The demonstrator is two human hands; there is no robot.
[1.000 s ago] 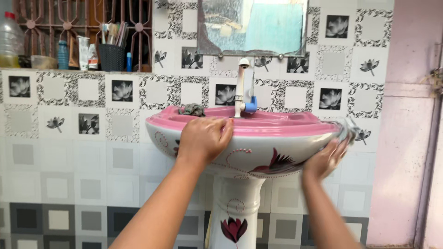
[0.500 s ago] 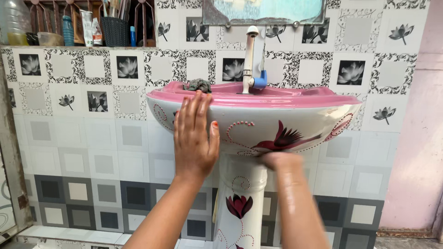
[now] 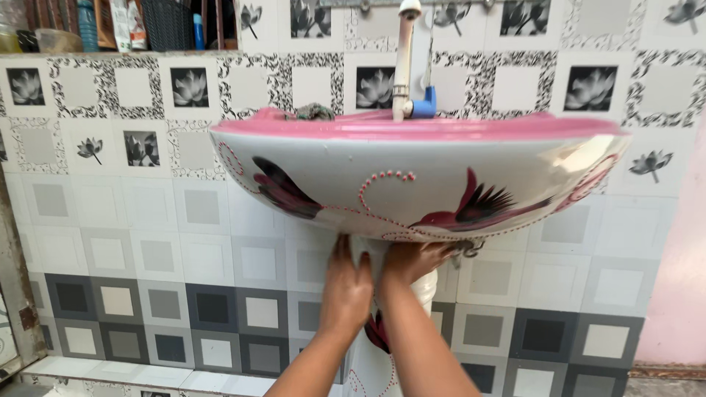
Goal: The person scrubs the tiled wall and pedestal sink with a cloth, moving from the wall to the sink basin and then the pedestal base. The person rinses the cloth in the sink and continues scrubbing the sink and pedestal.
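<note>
Both hands [image 3: 379,276] under the basin [image 3: 412,184] — pressed against its pedestal [image 3: 425,288].

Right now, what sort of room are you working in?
Most likely a home bathroom or washing area: a pink-rimmed pedestal washbasin with a tap, patterned wall tiles, and toiletries on a ledge. Both hands are at the pedestal top.

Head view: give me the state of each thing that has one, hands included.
Left hand: open, flat against the pedestal.
Right hand: fingers curled under the basin; whether it holds anything cannot be told.
Washbasin: upright on its pedestal, pink rim, outside glossy.
Tap: no water seen running.
Dark scrub pad: lying on the rim behind.
</note>
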